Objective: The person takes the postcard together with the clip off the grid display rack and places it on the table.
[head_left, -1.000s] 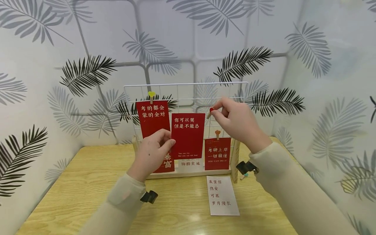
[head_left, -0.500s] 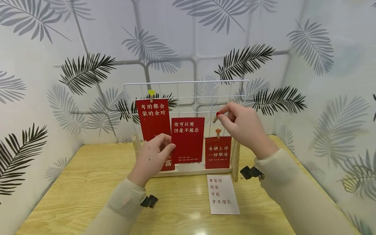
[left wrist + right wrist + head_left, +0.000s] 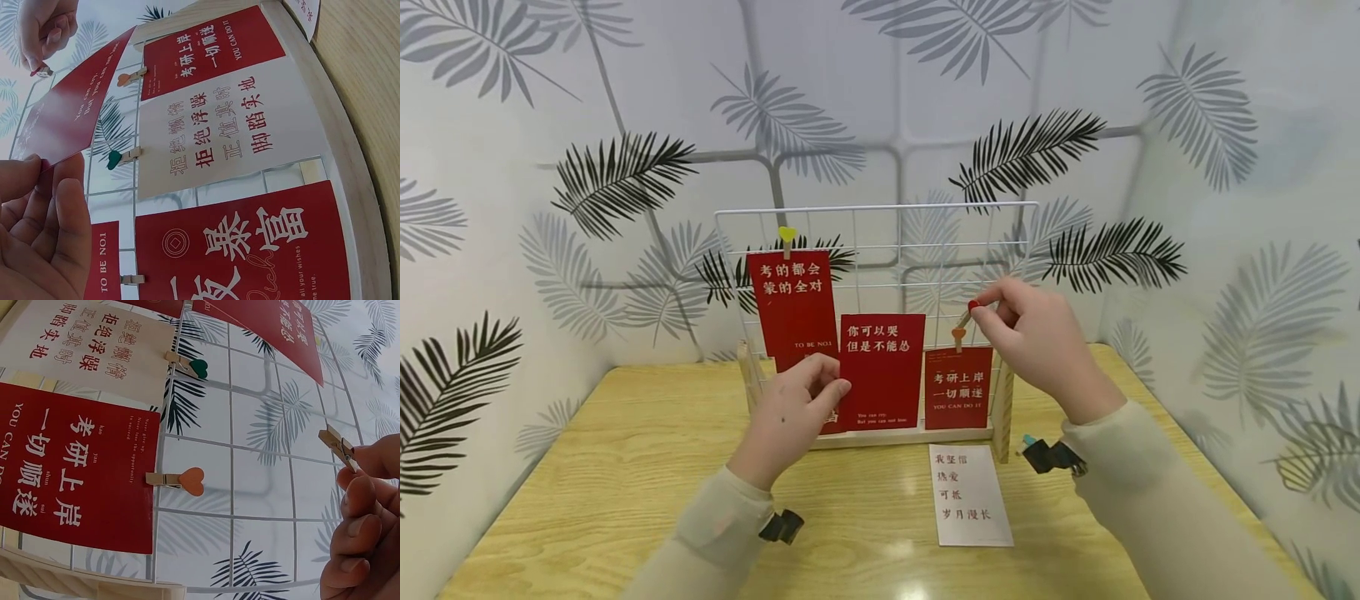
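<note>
Between thumb and fingers my left hand (image 3: pixel 793 412) pinches the left edge of a red card (image 3: pixel 882 375) with white lettering, held out in front of the wire grid rack (image 3: pixel 880 205). A small wooden clothespin (image 3: pixel 337 447) with a red heart is pinched in my right hand (image 3: pixel 1033 342), to the right of that card and apart from it. Below my right hand, an orange-heart clothespin (image 3: pixel 175 480) holds another red card (image 3: pixel 958 390) on the grid. In the left wrist view, a white card (image 3: pixel 231 128) hangs by a green-heart clothespin (image 3: pixel 123 158), hidden behind the held card in the head view.
At the rack's left hangs a red card (image 3: pixel 790 292) under a yellow-heart clothespin (image 3: pixel 787 237), with another red card (image 3: pixel 250 250) below it. A loose white card (image 3: pixel 970 496) lies on the wooden table (image 3: pixel 625 467). Patterned walls stand behind and at both sides.
The held red card has come down in front of the rack, now covering the white card in the head view. My right hand has moved right and down with the red-heart clothespin.
</note>
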Demonstrator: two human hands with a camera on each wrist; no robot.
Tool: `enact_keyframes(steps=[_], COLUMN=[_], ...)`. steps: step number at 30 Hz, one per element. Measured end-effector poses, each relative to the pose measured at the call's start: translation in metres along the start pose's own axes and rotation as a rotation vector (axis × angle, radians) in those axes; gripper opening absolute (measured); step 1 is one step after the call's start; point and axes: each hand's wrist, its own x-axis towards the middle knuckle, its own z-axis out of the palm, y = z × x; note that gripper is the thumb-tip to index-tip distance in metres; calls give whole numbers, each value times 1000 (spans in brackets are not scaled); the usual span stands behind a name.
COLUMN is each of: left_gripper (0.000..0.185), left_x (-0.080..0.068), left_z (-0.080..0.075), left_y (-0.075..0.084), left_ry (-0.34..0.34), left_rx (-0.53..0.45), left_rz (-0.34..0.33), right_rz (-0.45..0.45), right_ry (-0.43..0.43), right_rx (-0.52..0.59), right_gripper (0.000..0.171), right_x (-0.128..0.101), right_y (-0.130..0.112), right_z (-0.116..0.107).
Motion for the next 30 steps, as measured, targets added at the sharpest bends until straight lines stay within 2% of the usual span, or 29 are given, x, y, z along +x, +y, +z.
enact_keyframes(steps=[17, 25, 30], left_gripper=[12, 10, 11], left_x=[-9, -15, -18], left_z=[8, 13, 18], left_y=[-8, -12, -15], left_ry=[-5, -1, -5], left_rx=[-23, 16, 3], left_rz=[-47, -68, -92], right_rz=[60, 108, 152], right_ry=[-10, -1, -10], right_rx=[-22, 20, 31], right_gripper=[12, 11, 11], right_x=[-20, -31, -37], right_y=[16, 25, 33], right_z=[6, 8, 11])
